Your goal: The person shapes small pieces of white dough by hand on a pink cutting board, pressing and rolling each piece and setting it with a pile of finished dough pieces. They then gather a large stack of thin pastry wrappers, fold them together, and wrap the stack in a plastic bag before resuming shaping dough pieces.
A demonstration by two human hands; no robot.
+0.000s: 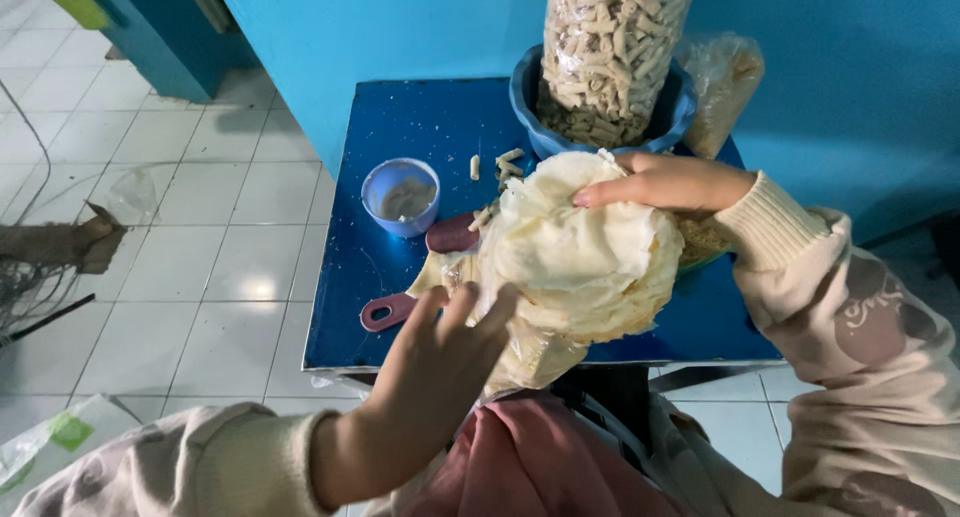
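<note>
Both hands, left hand (440, 347) and right hand (660, 182), grip what looks like a wrapper stack (580, 247)

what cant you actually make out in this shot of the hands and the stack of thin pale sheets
All in the head view:
- Maroon plastic utensil: only its handle and a rounded part show; the stack of thin pale sheets covers the rest.
- Tall clear bag of pale sticks: top cut off by the frame edge.
- Left hand: fingers blurred, contact with the stack unclear.
- Right hand: fingertips rest on the stack; grip unclear.
- Small blue cup: pale contents unidentifiable.
</note>
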